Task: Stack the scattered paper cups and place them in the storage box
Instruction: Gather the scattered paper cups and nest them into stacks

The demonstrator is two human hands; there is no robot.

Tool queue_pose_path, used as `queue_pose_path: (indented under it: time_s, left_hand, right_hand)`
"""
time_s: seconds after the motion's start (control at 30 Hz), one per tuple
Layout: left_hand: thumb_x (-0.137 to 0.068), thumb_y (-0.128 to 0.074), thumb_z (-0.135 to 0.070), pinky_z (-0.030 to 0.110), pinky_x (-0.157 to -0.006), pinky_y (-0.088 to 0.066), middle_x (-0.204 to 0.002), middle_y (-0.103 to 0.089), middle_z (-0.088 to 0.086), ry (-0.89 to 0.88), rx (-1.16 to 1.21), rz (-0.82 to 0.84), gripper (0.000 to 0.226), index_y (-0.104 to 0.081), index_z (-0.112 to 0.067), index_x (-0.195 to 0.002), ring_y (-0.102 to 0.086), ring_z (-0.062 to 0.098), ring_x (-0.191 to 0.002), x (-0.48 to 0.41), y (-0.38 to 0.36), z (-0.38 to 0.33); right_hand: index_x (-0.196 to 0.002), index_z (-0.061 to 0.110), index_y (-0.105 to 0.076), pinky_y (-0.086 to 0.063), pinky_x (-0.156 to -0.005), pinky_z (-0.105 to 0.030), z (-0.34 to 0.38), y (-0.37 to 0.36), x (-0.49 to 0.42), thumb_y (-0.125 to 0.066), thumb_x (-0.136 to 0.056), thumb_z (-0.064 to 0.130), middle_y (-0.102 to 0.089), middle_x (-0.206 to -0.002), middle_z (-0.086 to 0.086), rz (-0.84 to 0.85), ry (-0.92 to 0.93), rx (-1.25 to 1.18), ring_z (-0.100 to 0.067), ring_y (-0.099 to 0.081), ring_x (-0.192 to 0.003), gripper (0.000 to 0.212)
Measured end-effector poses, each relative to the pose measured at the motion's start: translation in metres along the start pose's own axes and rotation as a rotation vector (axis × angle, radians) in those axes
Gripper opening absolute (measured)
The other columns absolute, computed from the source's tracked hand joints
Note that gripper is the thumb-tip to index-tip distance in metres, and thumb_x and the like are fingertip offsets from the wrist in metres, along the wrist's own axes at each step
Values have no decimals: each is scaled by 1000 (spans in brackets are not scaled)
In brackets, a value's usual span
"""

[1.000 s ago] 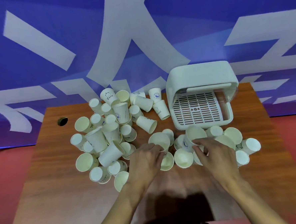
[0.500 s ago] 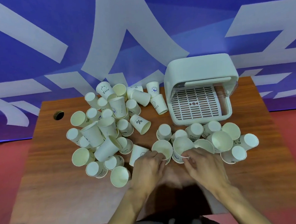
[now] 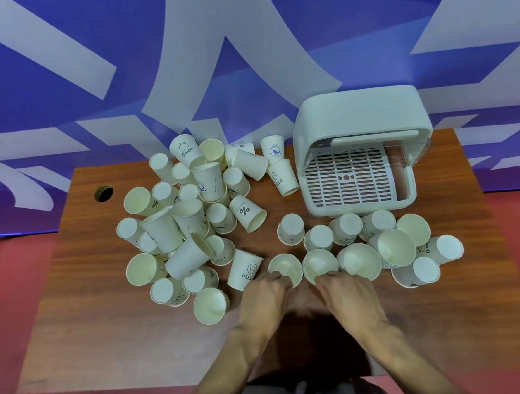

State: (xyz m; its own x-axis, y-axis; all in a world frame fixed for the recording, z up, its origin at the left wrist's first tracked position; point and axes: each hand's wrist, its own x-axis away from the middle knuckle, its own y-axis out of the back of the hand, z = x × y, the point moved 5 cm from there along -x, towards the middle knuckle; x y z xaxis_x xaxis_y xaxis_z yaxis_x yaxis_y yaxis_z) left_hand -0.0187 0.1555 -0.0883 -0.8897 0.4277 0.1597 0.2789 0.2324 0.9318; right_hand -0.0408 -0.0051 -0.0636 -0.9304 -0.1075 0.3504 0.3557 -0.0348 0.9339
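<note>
Each of the hands clasps a cup: the left hand [image 3: 266, 300] curls round one open-mouthed white paper cup [image 3: 286, 266], the right hand [image 3: 348, 298] round the neighbouring paper cup [image 3: 320, 263], side by side, probably ready for nesting. The open white plastic storage box [image 3: 360, 114] stands behind on the brown wood-grain tabletop [image 3: 109, 343], before a blue-and-white banner [image 3: 63, 87] and red floor [image 3: 14, 288].

Over 1.0 s: right hand [image 3: 347, 295] drew back from the cups in front of the storage box [image 3: 360, 111], bringing the right-hand cup [image 3: 319, 263] along. Left hand [image 3: 265, 297] closed in. Left-hand cup [image 3: 286, 266] and right-hand cup are now side by side, rims almost touching.
</note>
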Motion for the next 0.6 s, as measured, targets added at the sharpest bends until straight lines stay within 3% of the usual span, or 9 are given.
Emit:
queue_pose_path:
  time_s: [0.23,0.3,0.4,0.53,0.6]
  left_hand:
    - [-77,-78,-25,31,-47,-49,-72,-58,-6,37,57,-7,18,-61,-22,-70,-59,19,-73,-2,-6,-1]
    - [-77,-78,-26,30,-49,-51,-75,-59,-6,27,49,14,15,-63,-22,-73,-61,18,-74,-2,-6,-1]
    - [-77,-76,-31,29,-50,-51,-84,-64,-7,-7,41,6,15,-68,-25,-88,-64,17,-74,-2,7,0]
    - [-81,-69,-27,28,-48,-46,-86,-63,-10,-45,33,-115,13,-67,-26,-94,-63,15,-70,-2,48,14]
    - [-84,-61,-28,30,-47,-45,-85,-61,-9,-27,-32,-133,10,-65,-26,-93,-61,17,-69,-2,70,29]
  right_hand:
    - [-96,22,-64,-46,-61,-35,6,-4,-6,-53,-88,6,-68,-95,2,104,-62,-81,-26,-67,-86,20]
    - [-103,21,-64,-49,-67,-36,11,0,-8,-50,-86,1,-69,-102,0,147,-68,-69,-27,-68,-93,30]
    - [-105,20,-65,-44,-64,-32,19,9,-11,-50,-89,4,-70,-103,-1,198,-72,-20,-25,-69,-95,27]
    - [-102,22,-65,-39,-59,-30,35,42,-26,-51,-94,20,-68,-94,2,14,-28,-19,-22,-68,-85,16]
    - [-105,25,-63,-43,-63,-32,52,56,-39,-46,-98,29,-68,-98,4,-45,69,-103,-23,-66,-89,19]
